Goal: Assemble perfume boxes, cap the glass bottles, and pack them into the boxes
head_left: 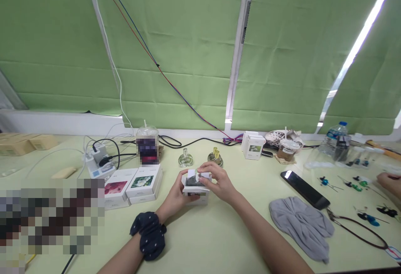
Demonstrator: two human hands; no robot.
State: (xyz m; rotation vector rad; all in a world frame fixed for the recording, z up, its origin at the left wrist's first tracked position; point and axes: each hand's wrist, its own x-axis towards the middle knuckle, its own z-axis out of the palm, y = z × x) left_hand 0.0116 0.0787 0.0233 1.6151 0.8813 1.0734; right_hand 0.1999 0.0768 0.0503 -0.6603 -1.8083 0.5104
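Upright on the table in front of me stands a small white box (pixel 199 199) with a picture on its front. Its top is open, with white flaps raised around a dark insert (pixel 191 180). My left hand (pixel 176 196) wraps the box's left side, thumb across the front. At the opening, the fingers of my right hand (pixel 221 182) close over a small pale piece, mostly hidden, whose kind I cannot make out. Just behind the box are a glass perfume bottle (pixel 186 159) with a clear top and perfume bottles with gold tops (pixel 216 156).
Two white picture boxes (pixel 145 182) lie left, near a power strip (pixel 99 166) and a lidded cup (pixel 148 144). Rightward are a phone (pixel 304 189), grey cloth (pixel 300 226), iced drink (pixel 286 150) and small coloured parts (pixel 357 185). Another person's hand (pixel 389 180) shows at the right edge.
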